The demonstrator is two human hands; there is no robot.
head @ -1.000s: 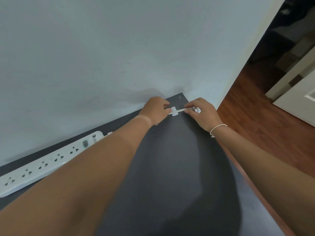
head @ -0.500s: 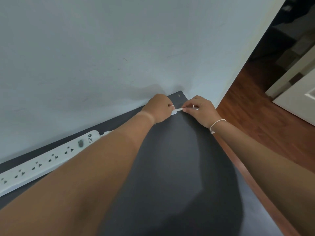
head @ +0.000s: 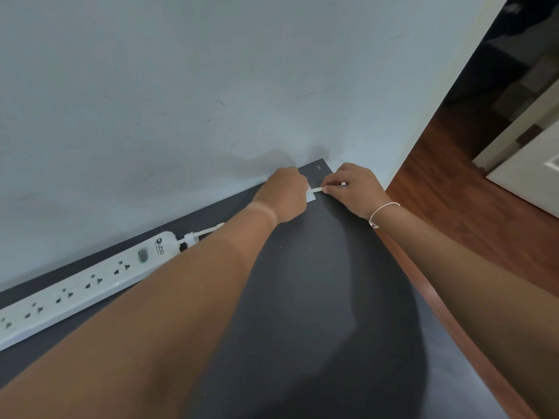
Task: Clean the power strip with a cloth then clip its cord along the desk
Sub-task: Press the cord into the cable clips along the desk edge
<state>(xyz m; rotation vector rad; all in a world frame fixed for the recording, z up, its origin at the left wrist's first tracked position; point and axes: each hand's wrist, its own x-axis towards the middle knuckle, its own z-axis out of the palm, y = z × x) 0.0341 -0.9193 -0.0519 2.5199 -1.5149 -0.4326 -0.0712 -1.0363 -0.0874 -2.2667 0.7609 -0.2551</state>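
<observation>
A long white power strip [head: 75,288] lies on the dark desk [head: 317,282] along the wall at the left. Its white cord [head: 205,231] leaves the strip's right end and runs under my left forearm toward the far corner. There a small white clip [head: 311,195] sits on the desk. My left hand [head: 284,195] covers the clip's left part with curled fingers on it. My right hand [head: 354,189] pinches a thin white strap [head: 317,189] that comes out of the clip. No cloth is in view.
A pale wall [head: 211,101] stands directly behind the desk. The desk's right edge [head: 423,285] drops to a red-brown wooden floor [head: 472,189]. A white door or cabinet [head: 532,164] stands at the far right.
Both hands have shifted slightly toward the far corner. My left hand now covers more of the clip, and my right hand has drawn the strap to the right.
</observation>
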